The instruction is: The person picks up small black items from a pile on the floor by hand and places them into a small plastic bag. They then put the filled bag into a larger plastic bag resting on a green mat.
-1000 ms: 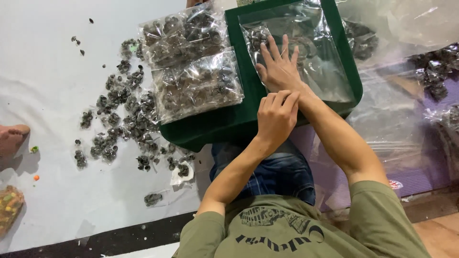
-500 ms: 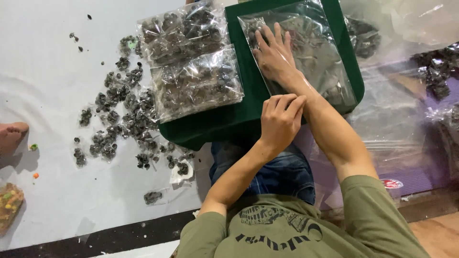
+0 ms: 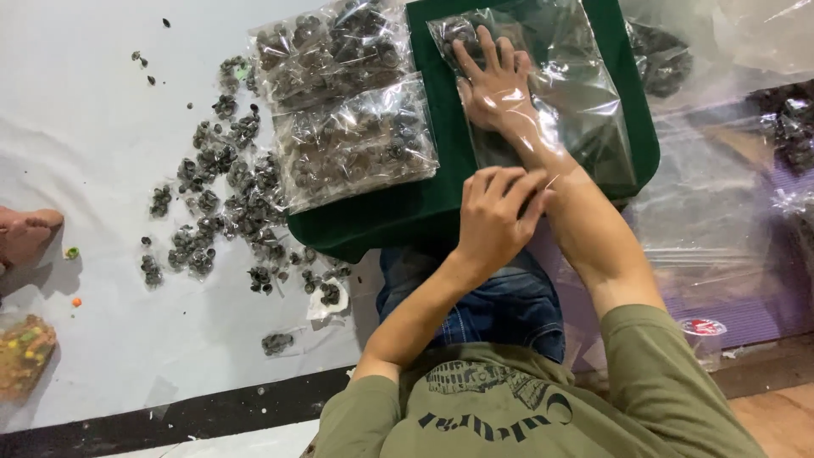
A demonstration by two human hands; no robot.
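Right hand [image 3: 494, 83] is pushed flat, fingers spread, inside clear plastic bag [image 3: 585, 110] lying on green tray [image 3: 441, 199]; nothing gripped. Bag mouth is pinched by left hand [image 3: 496, 216] at tray's near edge. Risks: film could be torn by the forearm; dark pieces [image 3: 454, 32] at the bag's far end could be spilled; filled bags [image 3: 352, 140] on tray's left could be knocked off.

Single head camera, looking steeply down.
It faces the person's own lap and forearms at close range, with the green tray [image 3: 441, 212] ahead and the white table sheet [image 3: 93, 127] stretching left.
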